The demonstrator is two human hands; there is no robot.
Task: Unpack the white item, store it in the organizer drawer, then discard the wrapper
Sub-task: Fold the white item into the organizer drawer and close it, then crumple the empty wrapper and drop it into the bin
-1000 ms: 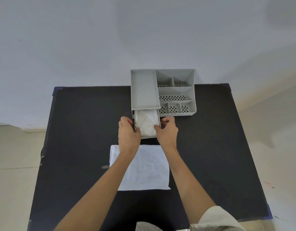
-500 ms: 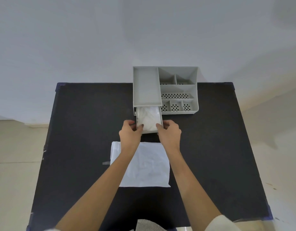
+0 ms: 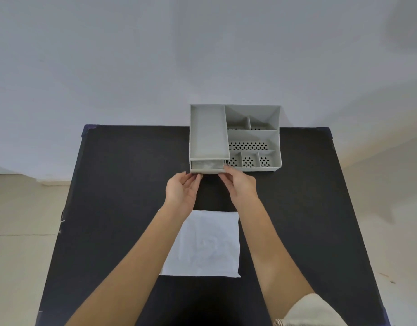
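Note:
A grey organizer (image 3: 254,135) stands at the far edge of the black table (image 3: 123,198). Its drawer (image 3: 207,170), on the left side, sticks out only a little. A strip of the white item (image 3: 207,164) shows inside it. My left hand (image 3: 183,190) touches the drawer's front left corner with its fingertips. My right hand (image 3: 239,185) touches the front right corner. A flat white wrapper (image 3: 208,243) lies on the table nearer to me, partly under my left forearm.
The organizer's right side has several open compartments with perforated floors (image 3: 248,145). A pale wall (image 3: 202,55) rises right behind the table. Light floor (image 3: 19,231) shows on both sides of the table.
Both hands have pushed the drawer inward. It went from well pulled out, with the white item exposed, to almost fully in. The wrapper stayed in place.

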